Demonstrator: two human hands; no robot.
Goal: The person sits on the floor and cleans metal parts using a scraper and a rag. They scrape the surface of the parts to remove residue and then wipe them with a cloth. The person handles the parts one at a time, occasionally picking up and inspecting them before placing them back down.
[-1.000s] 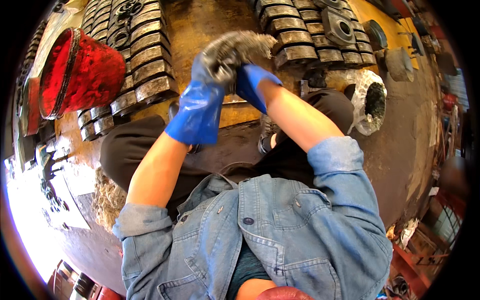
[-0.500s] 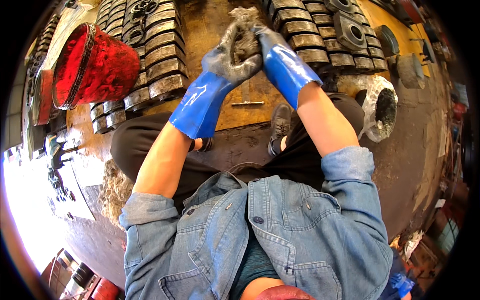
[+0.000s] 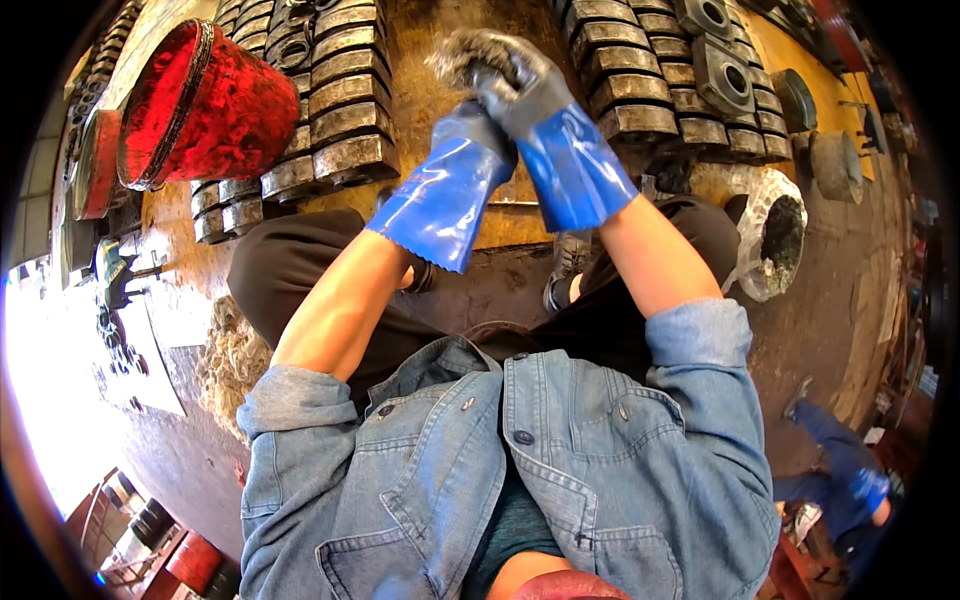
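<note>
Both my hands wear blue gauntlet gloves with dark, greasy grips, and they meet above the yellow-brown work surface point(image 3: 425, 85). A wad of grey, stringy wiping waste point(image 3: 455, 55) sticks out at the far left of my right hand point(image 3: 515, 85), whose fingers are closed around it. My left hand point(image 3: 475, 130) lies just below and against the right one; its fingers are hidden there. Rows of blocky metal parts point(image 3: 350, 100) stand on the left, with more metal blocks point(image 3: 630, 85) on the right.
A red, dirt-smeared bucket point(image 3: 235, 110) lies tilted on the left. Beside my left knee is a heap of tan fibre waste point(image 3: 230, 365). A whitish bag with dark contents point(image 3: 775, 235) sits by my right knee. At lower right another person in blue point(image 3: 840, 470) is partly visible.
My right hand has come over the left with the wiping waste, which has shifted left and nearer. My left hand has turned, hiding its fingers. The other person shows more.
</note>
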